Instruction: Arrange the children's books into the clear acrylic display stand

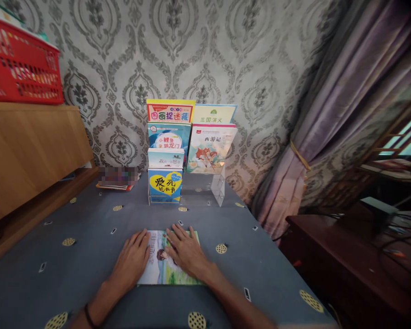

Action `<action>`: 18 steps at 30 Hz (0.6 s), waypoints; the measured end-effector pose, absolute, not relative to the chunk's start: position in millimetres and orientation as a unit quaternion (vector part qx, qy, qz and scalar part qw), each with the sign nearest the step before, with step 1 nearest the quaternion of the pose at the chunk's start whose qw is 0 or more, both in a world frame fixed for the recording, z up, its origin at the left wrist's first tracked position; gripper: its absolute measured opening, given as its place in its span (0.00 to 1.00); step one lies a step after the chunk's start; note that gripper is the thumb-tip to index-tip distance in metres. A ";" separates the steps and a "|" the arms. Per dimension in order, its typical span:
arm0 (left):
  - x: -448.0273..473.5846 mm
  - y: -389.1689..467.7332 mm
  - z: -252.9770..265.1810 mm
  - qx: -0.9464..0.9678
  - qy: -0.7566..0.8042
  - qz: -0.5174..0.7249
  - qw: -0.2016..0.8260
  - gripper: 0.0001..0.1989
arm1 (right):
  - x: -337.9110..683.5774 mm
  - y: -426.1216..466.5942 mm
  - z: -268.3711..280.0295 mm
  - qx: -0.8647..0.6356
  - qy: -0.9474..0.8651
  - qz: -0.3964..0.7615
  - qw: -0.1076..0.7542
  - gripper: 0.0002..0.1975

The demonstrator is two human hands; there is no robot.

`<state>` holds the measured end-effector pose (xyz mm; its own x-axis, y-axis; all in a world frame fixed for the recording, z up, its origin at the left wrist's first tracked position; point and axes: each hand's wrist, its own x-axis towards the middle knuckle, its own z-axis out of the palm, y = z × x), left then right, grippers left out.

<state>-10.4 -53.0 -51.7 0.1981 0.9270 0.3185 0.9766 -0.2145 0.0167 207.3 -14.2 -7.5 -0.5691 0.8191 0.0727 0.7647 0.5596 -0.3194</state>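
A picture book point(159, 269) with a child drawn on its cover lies flat and sideways on the grey-blue tablecloth point(96, 256). My left hand point(133, 258) rests along the book's left edge, fingers stretched out and close together. Across the upper right part of the cover lies my right hand point(187, 251), palm down with its fingers spread. Neither hand grips anything. Beyond them stands a clear stepped book rack point(219, 187), with several books upright in its left column, the blue-and-yellow book point(165, 185) lowest. In its right column a white-covered book point(210, 151) stands before a pale one point(215, 113).
Some stacked books point(118, 178) lie at the table's back left, partly blurred. A wooden cabinet point(37, 155) bearing a red basket point(23, 64) borders the left side. To the right are a tied purple curtain point(291, 169) and a dark red desk point(329, 246) with cables.
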 end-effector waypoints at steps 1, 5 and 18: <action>-10.3 -53.1 -51.3 -0.769 -0.619 -0.130 0.094 0.22 | 208.0 -14.8 -6.3 -0.455 -0.875 0.128 0.102 0.26; -10.6 -52.4 -50.5 -0.771 -0.615 -0.132 0.095 0.22 | 211.3 -16.5 -3.9 -0.459 -0.874 0.131 0.090 0.27; -11.6 -51.2 -57.7 -0.765 -0.615 -0.160 0.101 0.23 | 232.5 -29.9 -10.3 -0.472 -0.870 0.112 0.090 0.29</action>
<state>-11.6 -51.2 -57.7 0.1922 0.9097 0.3682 0.9739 -0.2229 0.0425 232.5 -29.9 -10.3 -0.5373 0.8419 0.0508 0.8015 0.5284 -0.2801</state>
